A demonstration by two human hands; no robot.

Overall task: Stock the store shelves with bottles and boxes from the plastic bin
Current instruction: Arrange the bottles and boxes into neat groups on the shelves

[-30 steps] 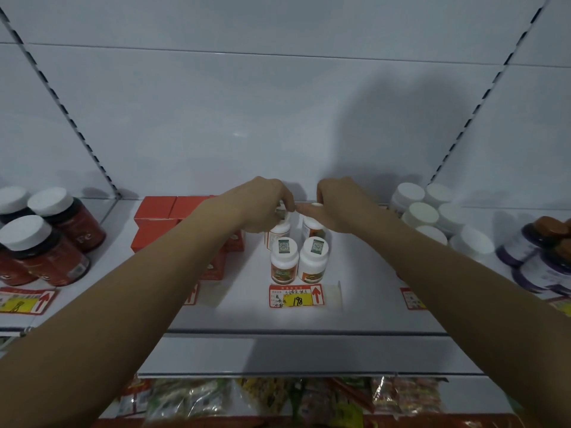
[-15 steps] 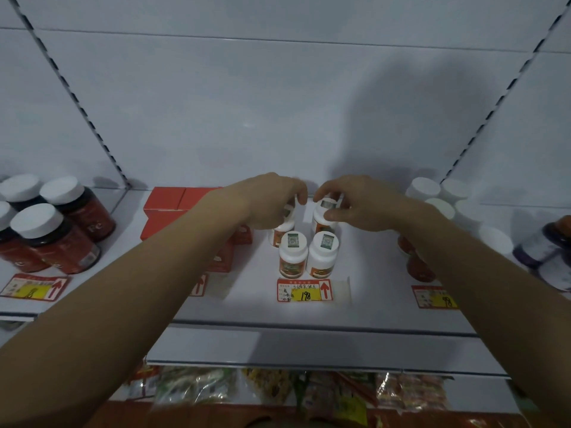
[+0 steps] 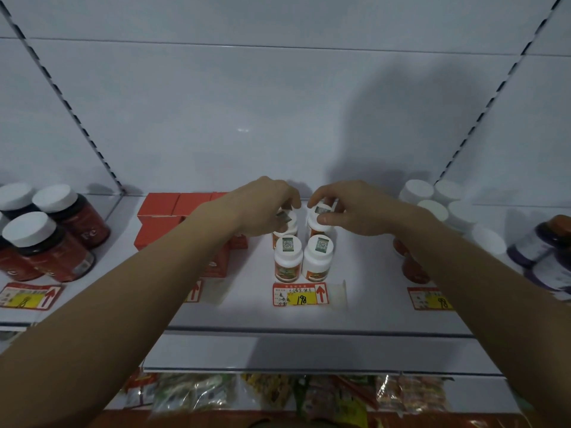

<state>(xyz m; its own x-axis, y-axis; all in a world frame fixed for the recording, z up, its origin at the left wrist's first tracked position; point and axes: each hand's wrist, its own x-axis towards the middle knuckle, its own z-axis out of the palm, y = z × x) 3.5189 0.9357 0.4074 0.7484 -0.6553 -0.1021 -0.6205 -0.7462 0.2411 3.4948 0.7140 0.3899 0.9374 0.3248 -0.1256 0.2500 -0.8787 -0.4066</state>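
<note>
Small white bottles with orange labels stand in two short rows on the white shelf (image 3: 309, 316). My left hand (image 3: 262, 208) curls over the cap of the back left bottle (image 3: 287, 222). My right hand (image 3: 352, 211) grips the cap of the back right bottle (image 3: 319, 217) with thumb and fingers. The two front bottles, left (image 3: 288, 257) and right (image 3: 319, 257), stand free just in front of them, above a red and yellow price tag (image 3: 301, 295). No plastic bin is in view.
Orange boxes (image 3: 160, 211) sit left of the bottles. Dark red jars with white lids (image 3: 46, 242) stand far left, white-lidded jars (image 3: 432, 205) and purple bottles (image 3: 543, 251) to the right. Bagged snacks (image 3: 278, 393) lie on the shelf below.
The view has shifted slightly; both hands stay on the back bottles, drawn a little nearer, and the right hand's fingers now wrap the back right bottle's cap.
</note>
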